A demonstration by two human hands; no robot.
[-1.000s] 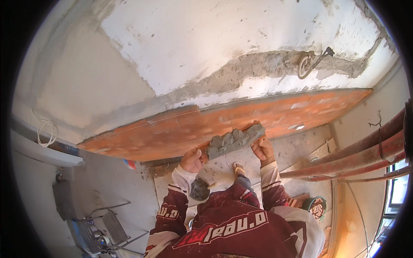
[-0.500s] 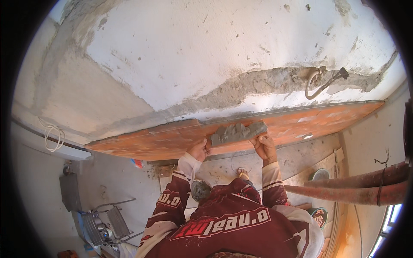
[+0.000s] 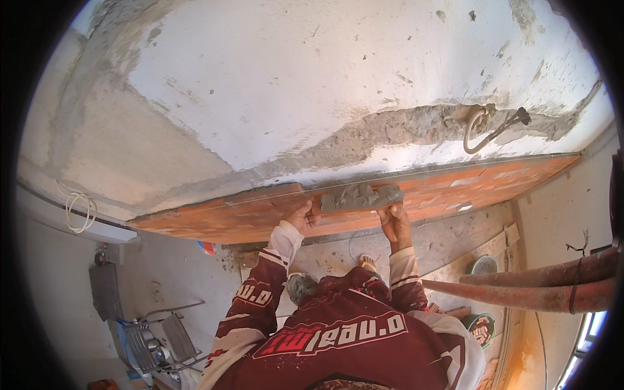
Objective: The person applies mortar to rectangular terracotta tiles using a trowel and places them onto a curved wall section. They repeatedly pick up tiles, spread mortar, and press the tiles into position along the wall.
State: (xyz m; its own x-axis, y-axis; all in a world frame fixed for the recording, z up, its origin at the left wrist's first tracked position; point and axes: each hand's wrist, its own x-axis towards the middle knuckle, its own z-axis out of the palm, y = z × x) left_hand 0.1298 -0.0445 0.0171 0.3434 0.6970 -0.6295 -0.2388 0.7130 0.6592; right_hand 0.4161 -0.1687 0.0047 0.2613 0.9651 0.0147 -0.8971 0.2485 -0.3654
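Between my two hands is an orange brick (image 3: 354,210), its upper face covered by a lumpy layer of wet grey mortar (image 3: 361,197). My left hand (image 3: 304,218) closes on its left end, and my right hand (image 3: 394,226) pinches the right end with thumb and fingers. They hold it at the top of the orange brick wall (image 3: 240,211), just right of where the top course steps down. A thin string line (image 3: 448,171) runs along the wall's top. Whether the brick touches the course beneath is hidden.
Behind the brickwork rises a patchy white wall (image 3: 260,78) with a bent conduit (image 3: 476,133) sticking out. Coiled white cable (image 3: 80,211) hangs at left. Red poles (image 3: 539,290) reach in from the right. Buckets (image 3: 481,265) and a metal-framed chair (image 3: 159,341) stand below.
The mortar-covered brick has tipped slightly and its mortar's outline looks flatter. My right hand has shifted a little lower and left on its end; the left hand has barely moved.
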